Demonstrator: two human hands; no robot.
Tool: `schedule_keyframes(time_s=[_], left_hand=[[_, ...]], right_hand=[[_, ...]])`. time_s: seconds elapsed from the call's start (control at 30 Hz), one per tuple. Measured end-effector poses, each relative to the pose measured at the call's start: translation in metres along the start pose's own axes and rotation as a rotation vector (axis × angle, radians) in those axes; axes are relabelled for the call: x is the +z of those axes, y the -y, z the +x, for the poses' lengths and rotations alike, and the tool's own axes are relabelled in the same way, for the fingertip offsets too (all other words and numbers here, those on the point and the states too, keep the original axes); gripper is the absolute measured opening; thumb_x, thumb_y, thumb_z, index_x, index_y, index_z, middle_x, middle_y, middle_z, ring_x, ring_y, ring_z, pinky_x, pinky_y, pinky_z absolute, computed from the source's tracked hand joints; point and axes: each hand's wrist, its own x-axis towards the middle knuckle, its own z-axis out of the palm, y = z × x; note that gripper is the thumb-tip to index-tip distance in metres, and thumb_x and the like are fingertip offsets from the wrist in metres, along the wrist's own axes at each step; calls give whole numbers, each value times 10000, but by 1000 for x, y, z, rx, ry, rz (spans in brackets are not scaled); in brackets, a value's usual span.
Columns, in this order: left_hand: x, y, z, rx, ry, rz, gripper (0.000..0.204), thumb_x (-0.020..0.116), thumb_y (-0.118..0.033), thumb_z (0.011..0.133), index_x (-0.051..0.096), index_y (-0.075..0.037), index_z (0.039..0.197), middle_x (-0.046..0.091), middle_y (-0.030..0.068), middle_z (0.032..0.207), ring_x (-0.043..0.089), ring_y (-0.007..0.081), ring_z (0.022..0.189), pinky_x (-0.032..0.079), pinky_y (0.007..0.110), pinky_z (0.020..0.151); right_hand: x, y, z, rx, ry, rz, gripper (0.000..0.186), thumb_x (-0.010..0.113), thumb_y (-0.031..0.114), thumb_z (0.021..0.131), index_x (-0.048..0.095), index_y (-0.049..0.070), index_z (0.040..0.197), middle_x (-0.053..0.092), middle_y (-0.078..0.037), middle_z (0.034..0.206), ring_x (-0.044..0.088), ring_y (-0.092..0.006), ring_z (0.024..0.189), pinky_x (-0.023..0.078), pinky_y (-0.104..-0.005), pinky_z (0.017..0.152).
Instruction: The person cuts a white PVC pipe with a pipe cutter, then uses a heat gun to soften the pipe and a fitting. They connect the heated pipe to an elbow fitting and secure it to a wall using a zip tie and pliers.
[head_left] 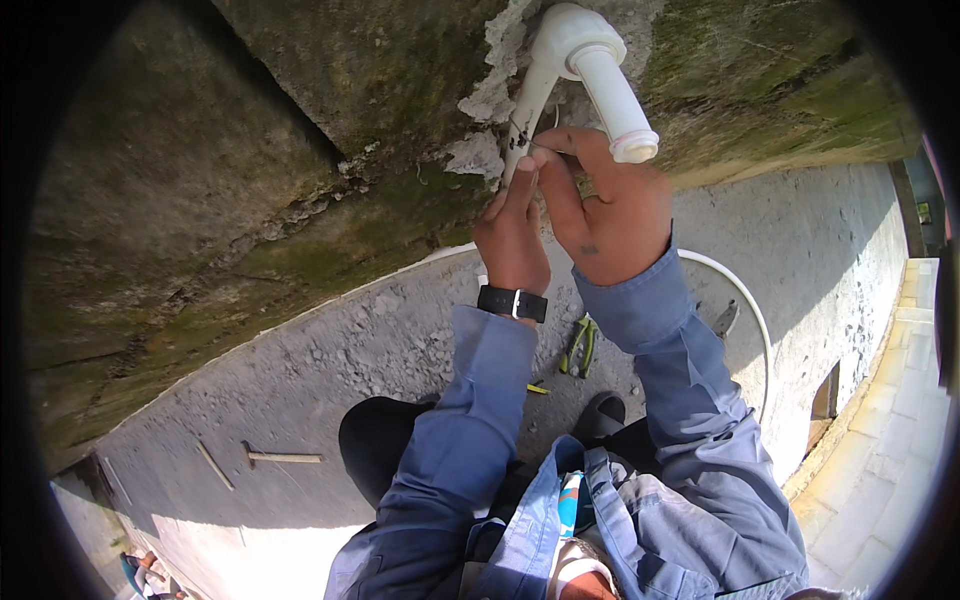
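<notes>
Mossy stone wall [250, 200], white pipe [535, 92] against it, grey concrete floor [335, 425] below, rubble-strewn, part shade, part sun, green pliers [577, 349] lying there; left hand [512, 248] at the pipe, can't tell if gripping, right hand [622, 215] pinching a thin wire [549, 150]

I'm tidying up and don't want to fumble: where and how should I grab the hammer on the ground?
Likely best by the free end of its pale handle, with the left hand coming from above and the right. The hammer lies with its head at the left, and the slim, straight handle points right, toward the bent knee.
</notes>
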Motion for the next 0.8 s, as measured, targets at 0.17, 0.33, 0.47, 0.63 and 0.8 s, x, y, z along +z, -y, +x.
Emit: schedule_keyframes(time_s=[0.17,0.33,0.47,0.63,0.8], left_hand=[[12,-8,-9,-113,-93,-36,394,755,-384,843,705,-13,967,451,-67,709,354,30,636,259,228,552],[15,-8,-11,-89,-107,-45,379,738,-379,860,706,-15,961,439,-81,703,346,24,638,258,220,558],[18,-6,-11,-36,-99,-119,360,722,-361,878,707,-15,977,454,-88,722,340,18,651,262,213,569],[9,-7,-9,-112,-81,-102,390,704,-348,894,691,-7,1084,535,-65,826,369,29,699,318,210,618],[16,-17,-11,-206,-156,-77,431,670,-355,920,662,-20,1191,564,-37,932,411,46,771,377,226,689]], right_hand=[[-1,-14,2,-139,-170,28,229,702,45,779,695,27,1008,679,-150,878,674,-308,760,534,-354,674],[12,-27,-5,42,-189,337,197,677,33,825,683,-6,1017,698,-157,938,698,-254,843,549,-329,723],[12,-13,-3,352,-191,727,180,613,0,882,632,-42,1056,703,-156,983,691,-191,896,556,-300,737],[15,-8,3,451,-215,976,315,583,28,946,498,-92,1225,641,-231,1130,690,-247,908,603,-346,759],[27,-2,6,534,-363,1139,344,553,-44,898,454,-104,1222,656,-244,1042,700,-278,873,623,-346,709]])
